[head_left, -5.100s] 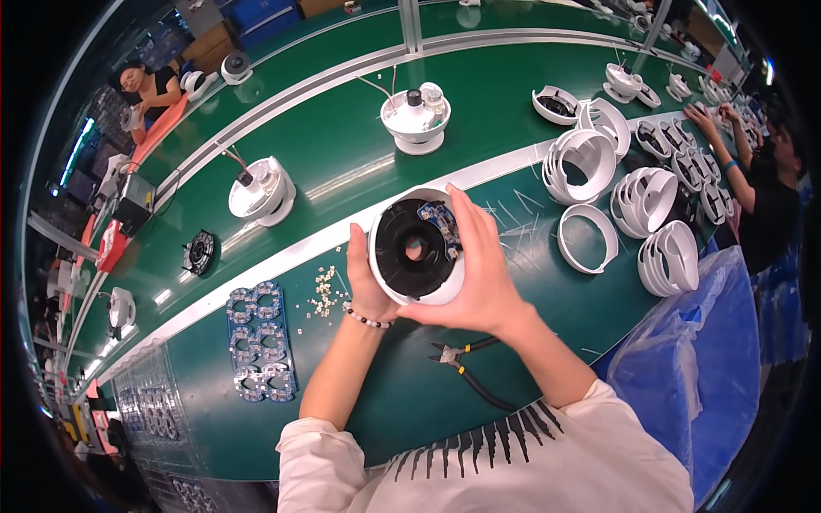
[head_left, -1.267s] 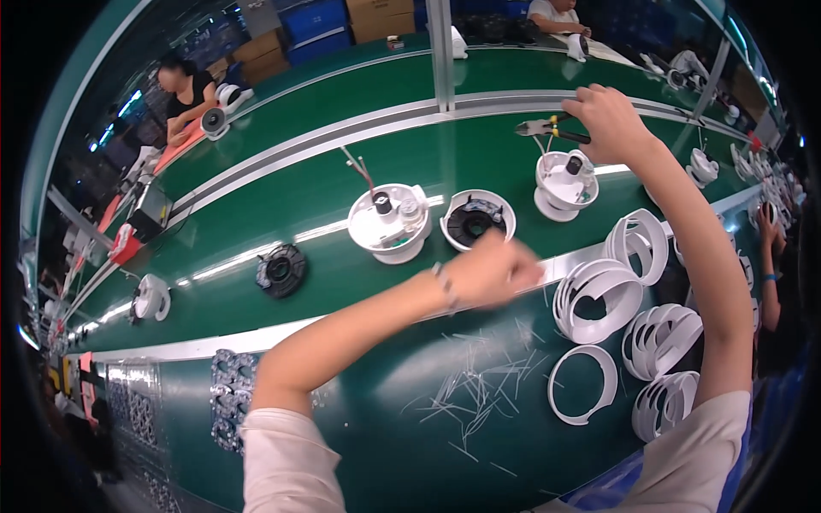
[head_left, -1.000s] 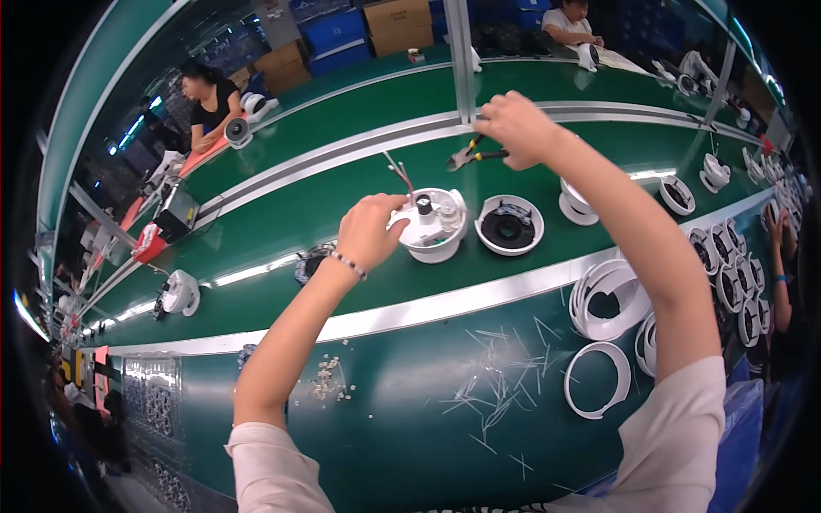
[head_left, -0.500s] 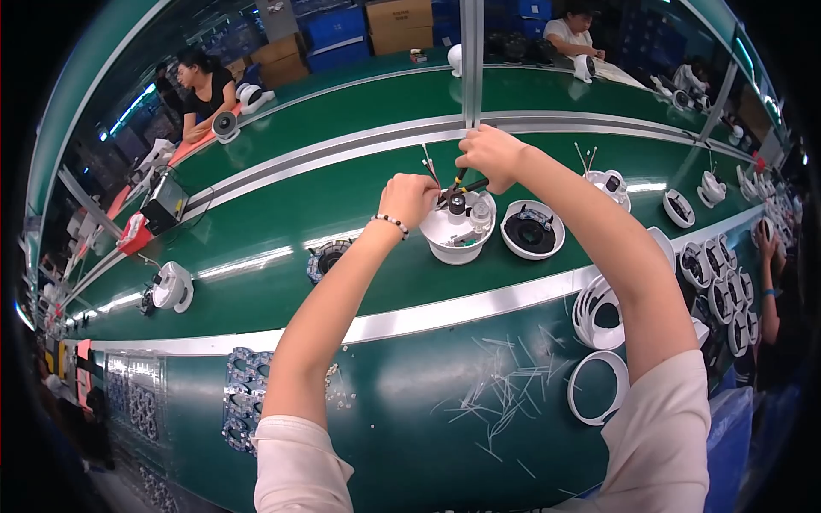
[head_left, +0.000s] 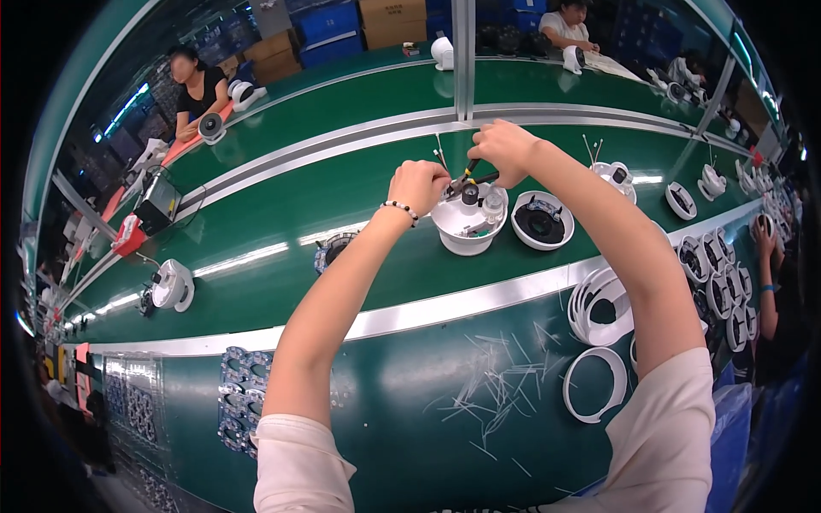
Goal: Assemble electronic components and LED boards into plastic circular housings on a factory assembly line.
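Observation:
My right hand (head_left: pixel 506 152) is closed on the handles of a pair of pliers (head_left: pixel 473 175) with black and yellow grips. The jaws point down at the inner edge of a round white housing (head_left: pixel 466 238) on the green belt. My left hand (head_left: pixel 418 187) is pinched at the housing's far left rim, next to the plier jaws; what its fingers hold is hidden. Thin wires (head_left: pixel 440 150) stick up behind it. Inside the housing are a black cylindrical part (head_left: pixel 470 196) and a clear plastic part (head_left: pixel 493 202).
Right of the housing sits a white bowl-shaped cover (head_left: pixel 556 243) with a black inside. Thin clear strips (head_left: pixel 492 385) litter the near bench, beside white rings (head_left: pixel 569 389) and circuit boards (head_left: pixel 244 398). A metal post (head_left: pixel 463 60) rises behind my hands. Co-workers sit across the line.
The housing, the cover beside it and both my hands sit slightly farther right in the picture. The pliers stay in my right hand, their jaws still at the housing's rim.

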Demonstrator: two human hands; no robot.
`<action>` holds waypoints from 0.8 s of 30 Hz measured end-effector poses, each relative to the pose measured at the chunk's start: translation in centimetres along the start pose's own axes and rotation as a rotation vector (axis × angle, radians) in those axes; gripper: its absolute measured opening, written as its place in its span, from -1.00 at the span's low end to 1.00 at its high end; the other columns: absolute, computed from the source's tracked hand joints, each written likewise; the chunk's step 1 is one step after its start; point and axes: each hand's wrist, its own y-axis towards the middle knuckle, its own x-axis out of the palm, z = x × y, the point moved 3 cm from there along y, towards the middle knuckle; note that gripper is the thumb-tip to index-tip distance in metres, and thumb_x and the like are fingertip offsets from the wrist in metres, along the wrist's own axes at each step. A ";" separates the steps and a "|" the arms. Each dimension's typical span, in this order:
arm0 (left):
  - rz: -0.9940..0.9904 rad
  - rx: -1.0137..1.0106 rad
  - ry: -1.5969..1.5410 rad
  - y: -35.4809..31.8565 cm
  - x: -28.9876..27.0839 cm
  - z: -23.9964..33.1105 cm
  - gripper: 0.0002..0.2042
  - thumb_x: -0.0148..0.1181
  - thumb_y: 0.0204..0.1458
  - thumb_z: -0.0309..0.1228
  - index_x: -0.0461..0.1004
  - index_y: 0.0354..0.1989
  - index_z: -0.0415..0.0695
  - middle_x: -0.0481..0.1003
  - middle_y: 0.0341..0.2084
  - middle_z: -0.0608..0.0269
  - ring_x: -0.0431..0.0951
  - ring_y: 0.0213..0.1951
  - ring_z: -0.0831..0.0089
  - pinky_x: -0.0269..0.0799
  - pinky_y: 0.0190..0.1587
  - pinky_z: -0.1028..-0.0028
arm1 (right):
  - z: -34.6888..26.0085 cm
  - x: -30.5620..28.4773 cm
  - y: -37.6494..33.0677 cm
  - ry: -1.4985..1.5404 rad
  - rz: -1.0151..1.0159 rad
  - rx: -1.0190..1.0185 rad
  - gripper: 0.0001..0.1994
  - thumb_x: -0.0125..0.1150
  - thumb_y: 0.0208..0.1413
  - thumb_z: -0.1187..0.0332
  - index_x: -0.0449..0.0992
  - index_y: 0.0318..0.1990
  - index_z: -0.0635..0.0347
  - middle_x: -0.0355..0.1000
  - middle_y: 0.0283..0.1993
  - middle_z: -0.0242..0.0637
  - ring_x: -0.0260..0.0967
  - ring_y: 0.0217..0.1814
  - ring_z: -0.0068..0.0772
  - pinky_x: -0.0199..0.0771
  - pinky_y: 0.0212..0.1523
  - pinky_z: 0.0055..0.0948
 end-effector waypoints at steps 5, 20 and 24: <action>0.015 -0.011 0.029 0.3 0.4 0.1 -0.91 0.15 -0.21 -0.46 0.54 -0.52 -0.18 0.48 -0.64 0.09 0.51 -0.56 0.26 0.42 -0.44 0.43 | 0.3 -0.1 -0.7 0.035 -0.082 0.078 -0.80 0.27 -0.52 0.34 0.50 -0.59 0.17 0.42 -0.52 -0.20 0.40 -0.37 -0.19 0.43 -0.37 -0.32; -0.088 -0.115 0.038 -8.7 -5.8 -3.1 -0.66 0.15 -0.17 -0.37 0.41 -0.17 -0.21 0.51 -0.41 0.05 0.52 -0.34 0.18 0.43 -0.24 0.37 | 2.8 -8.6 -9.4 -0.003 0.366 0.364 -0.56 0.24 -0.45 0.37 0.46 -0.23 0.20 0.39 -0.35 -0.21 0.35 -0.24 -0.19 0.40 -0.22 -0.33; -0.337 -0.372 0.320 -9.3 -3.8 -9.3 -0.48 0.25 -0.27 -0.23 0.32 -0.08 -0.14 0.44 -0.28 -0.09 0.43 -0.21 0.00 0.36 -0.12 0.23 | -1.8 -14.3 -10.9 0.188 0.529 0.215 -0.56 0.20 -0.52 0.42 0.45 -0.28 0.26 0.37 -0.38 -0.11 0.32 -0.24 -0.10 0.36 -0.23 -0.27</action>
